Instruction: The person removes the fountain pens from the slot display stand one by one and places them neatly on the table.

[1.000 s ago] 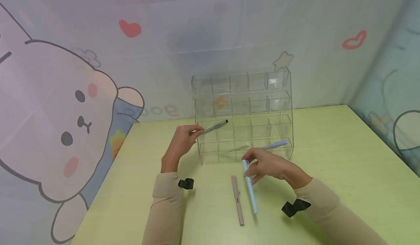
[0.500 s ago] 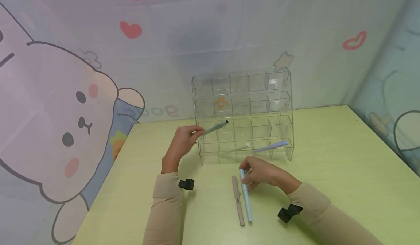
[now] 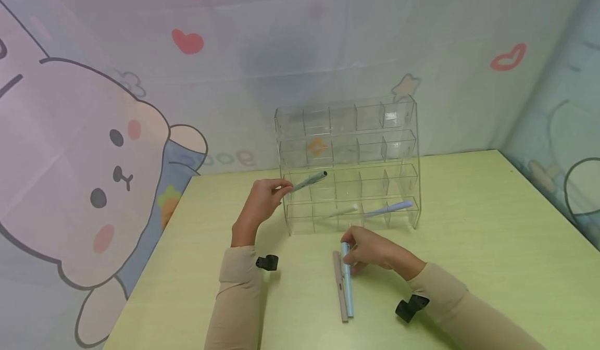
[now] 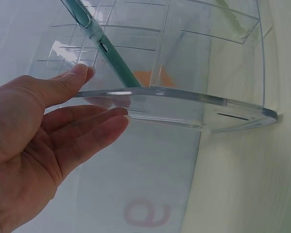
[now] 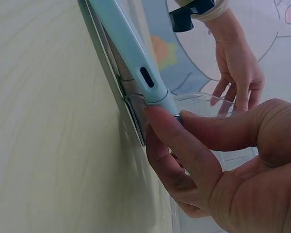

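Your right hand (image 3: 375, 248) has a narrow grip, pinching the light blue pen (image 3: 348, 287) near one end, which your fingers partly cover. Seen from the head camera, this pen lies at 7 o'clock from that hand, just beside the taupe pen (image 3: 340, 290) on the table (image 3: 469, 225); whether they touch, you cannot tell. In the right wrist view the blue pen runs off the top edge and hides some of the taupe one.

Your left hand (image 3: 260, 201) holds the clear rack (image 3: 375, 169) by its 9 o'clock side panel (image 4: 223, 114), thumb and fingers on opposite faces. Inside, at 2 o'clock from that hand, sits the green pen (image 4: 111, 56), its lower end behind the panel. The bottom tier carries the pale green pen (image 3: 344, 211) and lavender pen (image 3: 390, 208), seen partly through plastic.

Faint backdrop lettering (image 3: 245, 158), between 10 and 11 o'clock from your left hand, resembles "oog" and is hard to read.
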A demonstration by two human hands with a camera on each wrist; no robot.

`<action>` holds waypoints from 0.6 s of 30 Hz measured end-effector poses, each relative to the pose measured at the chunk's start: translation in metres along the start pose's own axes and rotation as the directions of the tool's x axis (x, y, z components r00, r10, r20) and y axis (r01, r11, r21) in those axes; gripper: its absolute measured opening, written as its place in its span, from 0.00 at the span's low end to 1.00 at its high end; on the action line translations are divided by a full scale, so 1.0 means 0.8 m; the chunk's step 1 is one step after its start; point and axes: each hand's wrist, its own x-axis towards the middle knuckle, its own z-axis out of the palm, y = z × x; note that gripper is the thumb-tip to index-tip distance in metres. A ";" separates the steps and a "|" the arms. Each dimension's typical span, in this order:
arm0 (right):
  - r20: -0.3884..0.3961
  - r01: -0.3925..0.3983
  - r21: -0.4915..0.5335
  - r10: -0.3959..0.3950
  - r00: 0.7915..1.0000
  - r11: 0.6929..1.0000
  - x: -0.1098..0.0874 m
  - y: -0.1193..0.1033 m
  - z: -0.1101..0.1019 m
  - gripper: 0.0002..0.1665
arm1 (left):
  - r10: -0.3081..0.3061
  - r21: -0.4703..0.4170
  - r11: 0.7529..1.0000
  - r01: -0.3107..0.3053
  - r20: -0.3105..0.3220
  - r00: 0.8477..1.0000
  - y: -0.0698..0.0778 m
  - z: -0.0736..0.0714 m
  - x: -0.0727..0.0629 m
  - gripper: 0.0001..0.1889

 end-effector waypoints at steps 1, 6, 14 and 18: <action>0.000 0.001 -0.004 -0.001 1.000 1.000 0.000 0.001 0.000 0.23 | 0.001 0.001 1.000 -0.001 -0.001 1.000 0.000 0.000 0.000 0.09; 0.002 -0.002 -0.035 0.002 1.000 0.999 0.001 0.002 0.000 0.20 | 0.011 0.010 1.000 -0.011 -0.002 1.000 0.000 0.000 0.000 0.09; 0.040 0.069 -0.266 -0.060 0.997 0.962 0.001 0.002 -0.002 0.09 | 0.024 0.032 0.999 -0.023 -0.001 1.000 -0.001 0.000 0.001 0.09; 0.067 0.120 -0.377 -0.102 0.992 0.918 0.000 0.001 -0.002 0.07 | 0.026 0.030 0.999 -0.026 0.000 1.000 -0.002 0.000 0.001 0.09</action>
